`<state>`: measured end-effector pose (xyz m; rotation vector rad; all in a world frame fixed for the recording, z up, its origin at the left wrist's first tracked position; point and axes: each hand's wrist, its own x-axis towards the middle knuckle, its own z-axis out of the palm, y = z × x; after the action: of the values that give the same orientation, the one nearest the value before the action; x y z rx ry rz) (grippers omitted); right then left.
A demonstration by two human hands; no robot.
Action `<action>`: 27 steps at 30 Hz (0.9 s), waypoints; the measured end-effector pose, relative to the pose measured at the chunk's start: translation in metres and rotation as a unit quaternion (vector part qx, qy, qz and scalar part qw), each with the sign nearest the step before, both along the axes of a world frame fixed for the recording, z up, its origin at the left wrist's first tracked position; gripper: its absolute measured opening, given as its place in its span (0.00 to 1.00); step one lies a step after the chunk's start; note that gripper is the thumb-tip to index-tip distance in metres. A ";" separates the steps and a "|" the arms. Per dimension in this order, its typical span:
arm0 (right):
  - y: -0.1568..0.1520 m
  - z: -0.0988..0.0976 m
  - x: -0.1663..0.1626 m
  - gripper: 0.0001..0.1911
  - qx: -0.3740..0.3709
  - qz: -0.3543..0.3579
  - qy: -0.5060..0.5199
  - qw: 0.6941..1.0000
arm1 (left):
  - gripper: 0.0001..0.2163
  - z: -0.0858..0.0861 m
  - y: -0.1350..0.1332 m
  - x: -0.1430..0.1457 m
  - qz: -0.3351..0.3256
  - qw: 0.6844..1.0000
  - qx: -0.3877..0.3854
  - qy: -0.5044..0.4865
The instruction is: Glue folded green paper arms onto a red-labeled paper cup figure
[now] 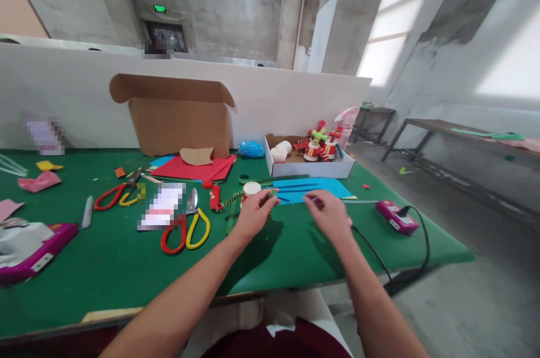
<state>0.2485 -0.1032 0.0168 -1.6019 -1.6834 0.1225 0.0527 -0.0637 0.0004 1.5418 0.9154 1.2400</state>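
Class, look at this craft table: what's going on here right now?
A person works at a green table. Their left hand pinches a small green piece; the right hand hovers over a blue paper sheet. Scissors lie to the left, a pink corded tool to the right, a white box of paper crafts behind.

scissors (185, 229) lie on the table (105, 268) left of both hands, paper sheet (307, 189) just behind them, tray (310, 166) behind that, cardboard box (177, 119) far left-back, glue gun (396, 217) right.

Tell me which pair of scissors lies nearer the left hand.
The scissors just left of the left hand; the other pair lies much farther left.
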 end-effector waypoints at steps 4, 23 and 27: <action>-0.006 -0.005 0.070 0.18 -0.106 -0.173 -0.153 0.967 | 0.12 -0.007 -0.001 0.008 -0.062 0.997 -0.052 -0.010; -0.014 0.013 0.068 0.17 -0.193 -0.020 0.295 0.936 | 0.11 -0.010 0.000 0.011 -0.098 0.989 -0.098 -0.059; -0.015 0.026 0.045 0.16 -0.184 0.058 0.401 0.895 | 0.12 -0.009 0.002 0.009 -0.068 0.993 -0.076 -0.065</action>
<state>0.2939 -0.1185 0.0432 -1.4038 -1.1206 1.0685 0.0621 -0.0620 -0.0090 1.3637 0.7880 1.1320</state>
